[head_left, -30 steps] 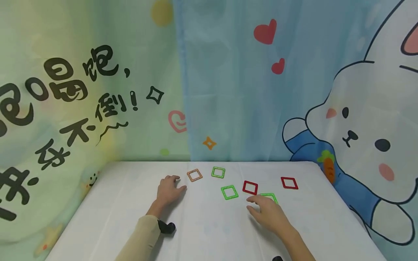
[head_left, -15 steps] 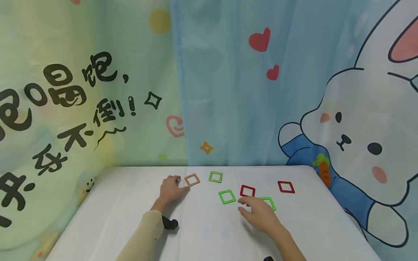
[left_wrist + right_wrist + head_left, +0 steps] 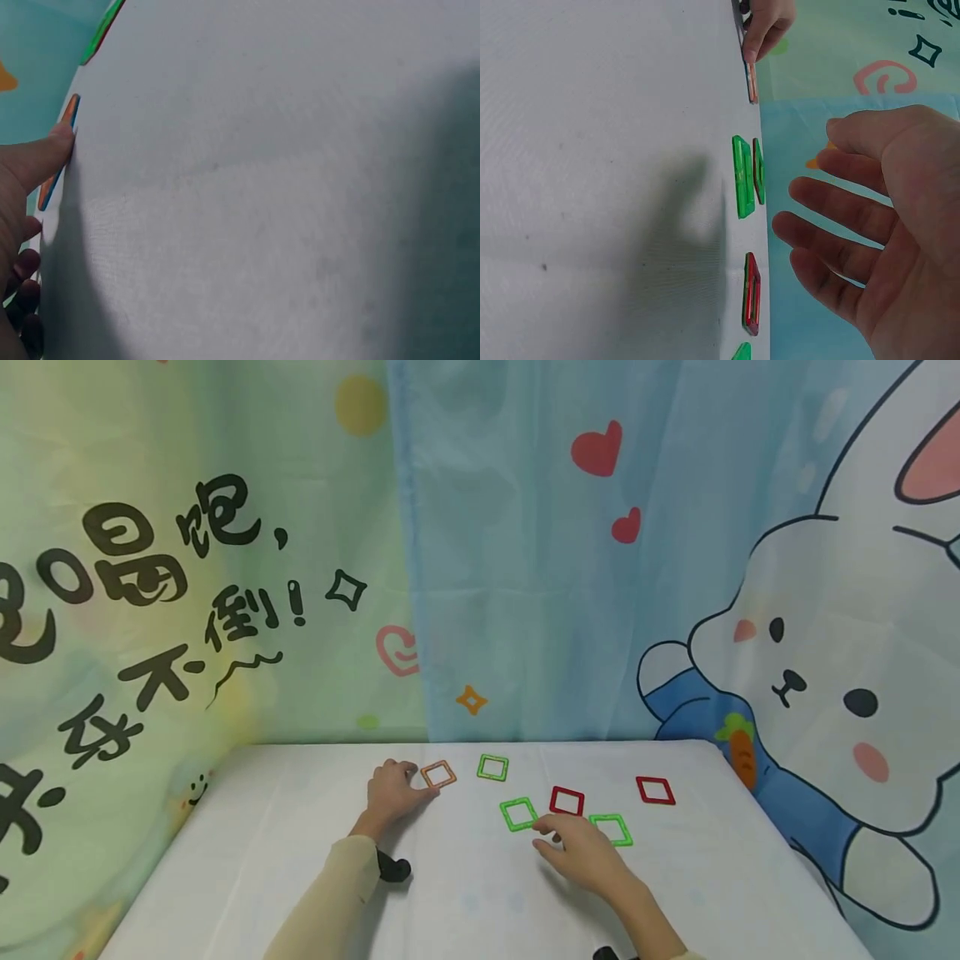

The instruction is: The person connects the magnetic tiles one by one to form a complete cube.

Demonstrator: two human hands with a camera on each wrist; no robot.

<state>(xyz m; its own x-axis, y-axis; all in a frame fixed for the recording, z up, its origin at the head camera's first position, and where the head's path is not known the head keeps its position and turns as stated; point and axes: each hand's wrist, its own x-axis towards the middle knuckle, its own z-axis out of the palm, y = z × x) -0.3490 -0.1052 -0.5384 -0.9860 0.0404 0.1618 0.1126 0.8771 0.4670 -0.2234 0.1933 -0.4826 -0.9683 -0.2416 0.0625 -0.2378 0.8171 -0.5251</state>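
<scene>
Left grip (image 3: 392,792) half spread, no firm hold visible, thumb at the orange square plastic-looking frame (image 3: 452,770) on the white worktop (image 3: 465,893), probably light, stiff, best pinched by opposite edges, then a green square plastic-looking frame (image 3: 506,817), the right grip (image 3: 583,852) hovering unladen beside it, fingers parted.

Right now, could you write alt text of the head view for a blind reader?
A person's left hand is just beside an orange square frame on a white table, and the right hand is near a green frame. Two red frames and two more green frames also lie there, before a cartoon rabbit curtain.
</scene>
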